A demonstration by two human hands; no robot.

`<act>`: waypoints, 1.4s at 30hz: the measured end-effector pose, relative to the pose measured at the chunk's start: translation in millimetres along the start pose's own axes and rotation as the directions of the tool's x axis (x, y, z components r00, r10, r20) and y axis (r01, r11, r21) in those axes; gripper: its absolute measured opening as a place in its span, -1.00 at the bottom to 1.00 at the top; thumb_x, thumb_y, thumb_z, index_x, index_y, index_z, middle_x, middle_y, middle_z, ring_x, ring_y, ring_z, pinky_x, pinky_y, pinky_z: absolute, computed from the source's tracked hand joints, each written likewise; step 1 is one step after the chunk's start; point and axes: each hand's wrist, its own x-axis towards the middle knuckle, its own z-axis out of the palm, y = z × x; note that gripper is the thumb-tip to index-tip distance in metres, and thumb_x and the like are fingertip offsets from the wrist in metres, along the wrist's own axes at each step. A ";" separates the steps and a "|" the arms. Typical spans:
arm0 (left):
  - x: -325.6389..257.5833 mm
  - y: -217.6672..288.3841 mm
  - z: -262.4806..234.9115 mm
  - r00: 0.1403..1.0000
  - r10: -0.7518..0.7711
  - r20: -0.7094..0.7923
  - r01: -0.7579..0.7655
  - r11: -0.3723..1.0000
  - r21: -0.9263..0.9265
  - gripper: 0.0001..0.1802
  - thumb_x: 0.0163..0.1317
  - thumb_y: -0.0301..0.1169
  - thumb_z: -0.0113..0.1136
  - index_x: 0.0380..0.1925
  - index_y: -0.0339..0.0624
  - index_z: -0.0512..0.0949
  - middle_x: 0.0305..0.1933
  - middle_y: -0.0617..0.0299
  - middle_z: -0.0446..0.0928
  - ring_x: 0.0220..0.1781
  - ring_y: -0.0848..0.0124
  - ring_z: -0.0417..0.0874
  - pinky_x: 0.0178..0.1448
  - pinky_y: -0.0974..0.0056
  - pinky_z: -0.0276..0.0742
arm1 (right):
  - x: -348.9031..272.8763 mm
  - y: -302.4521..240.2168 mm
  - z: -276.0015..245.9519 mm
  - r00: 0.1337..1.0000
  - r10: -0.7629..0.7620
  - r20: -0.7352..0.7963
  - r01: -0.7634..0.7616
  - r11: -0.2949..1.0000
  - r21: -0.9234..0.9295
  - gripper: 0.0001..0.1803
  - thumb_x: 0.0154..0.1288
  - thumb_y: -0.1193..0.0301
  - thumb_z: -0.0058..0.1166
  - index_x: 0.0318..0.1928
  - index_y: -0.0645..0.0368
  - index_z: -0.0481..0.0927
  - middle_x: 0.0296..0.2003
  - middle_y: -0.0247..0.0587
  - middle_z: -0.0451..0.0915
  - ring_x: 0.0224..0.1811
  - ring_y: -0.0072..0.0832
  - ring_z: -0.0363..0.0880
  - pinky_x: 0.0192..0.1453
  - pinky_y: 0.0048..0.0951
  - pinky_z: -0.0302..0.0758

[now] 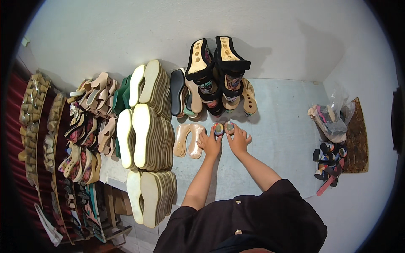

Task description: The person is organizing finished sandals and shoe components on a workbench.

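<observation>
My left hand [209, 143] rests over the light blue table, its fingers closed round a small multicoloured block [218, 128] that looks like a shoe heel. Beside it, my right hand [238, 141] grips a similar block [229, 126] with a greyish top. The two blocks stand close together, slightly apart. Just left of my left hand lie a glossy beige sole [195, 147] and a small stack of beige soles [182, 139]. Beyond the hands, black-edged wedge soles [231, 61] are piled in two columns against the wall.
Tall stacks of cream soles [149, 139] line the table's left side. Green and beige sandals [101, 92] sit farther left, by shelves of bagged heels [31, 114]. At the right edge are patterned heels [327, 154], plastic bags [331, 122] and a brown board [357, 139].
</observation>
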 end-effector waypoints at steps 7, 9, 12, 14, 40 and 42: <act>-13.2 3.0 -9.2 0.999 -0.041 -0.019 0.040 0.999 -0.031 -0.19 -0.06 -0.14 0.31 0.25 0.00 0.26 0.33 -0.08 0.08 0.38 -0.02 -0.01 0.26 -0.35 -0.22 | -19.4 5.4 -21.1 0.996 -0.089 -0.028 0.091 0.994 0.059 -0.23 0.08 0.13 0.20 0.28 0.05 0.21 0.15 -0.27 0.37 0.22 -0.31 0.22 0.22 0.14 -0.04; -30.7 7.1 -8.9 0.998 -0.048 -0.038 0.046 0.997 -0.063 -0.20 -0.06 -0.19 0.28 0.26 0.01 0.25 0.34 -0.06 0.08 0.38 0.01 0.00 0.27 -0.32 -0.21 | -41.5 20.1 -25.4 0.992 -0.092 -0.083 0.099 0.992 0.075 -0.28 0.08 0.15 0.19 0.24 0.03 0.25 0.13 -0.28 0.38 0.21 -0.31 0.23 0.21 0.09 -0.02; -67.3 22.6 -0.1 0.993 -0.073 -0.089 0.061 0.991 -0.122 -0.28 0.01 -0.26 0.21 0.25 0.02 0.26 0.32 -0.03 0.10 0.37 0.04 0.03 0.27 -0.29 -0.22 | -79.2 47.1 -38.0 0.990 -0.054 -0.134 0.072 0.988 0.134 -0.45 0.09 0.19 0.19 0.11 -0.01 0.39 0.05 -0.32 0.43 0.17 -0.34 0.26 0.19 -0.01 0.01; -92.6 31.7 7.2 0.996 0.030 -0.084 -0.044 0.982 -0.181 -0.29 0.01 -0.26 0.21 0.24 -0.01 0.27 0.31 -0.03 0.12 0.37 0.05 0.03 0.28 -0.26 -0.22 | -97.1 65.7 -50.1 0.990 0.004 -0.140 0.021 0.984 0.178 -0.56 0.09 0.21 0.18 0.01 -0.03 0.49 -0.01 -0.35 0.46 0.15 -0.35 0.28 0.18 -0.06 0.03; -254.7 254.7 97.9 0.607 0.778 0.164 -0.481 0.523 -0.704 -0.56 0.03 -0.44 0.23 -0.03 -0.16 0.43 -0.06 -0.03 0.41 -0.10 0.09 0.52 -0.06 0.18 0.47 | -232.9 335.4 -237.1 0.734 0.346 -0.585 -0.417 0.909 0.014 -0.43 -0.10 0.33 0.22 0.03 -0.07 0.43 0.05 -0.31 0.39 0.18 -0.32 0.24 0.21 -0.06 0.02; -267.7 271.0 108.0 0.553 0.819 0.152 -0.548 0.495 -0.675 -0.51 0.01 -0.45 0.23 0.02 -0.16 0.41 -0.03 -0.05 0.40 -0.03 0.05 0.49 0.01 0.14 0.44 | -237.6 348.6 -245.1 0.745 0.389 -0.542 -0.467 0.884 -0.007 -0.30 -0.11 0.32 0.22 0.16 -0.07 0.35 0.16 -0.29 0.31 0.27 -0.27 0.17 0.27 -0.01 -0.02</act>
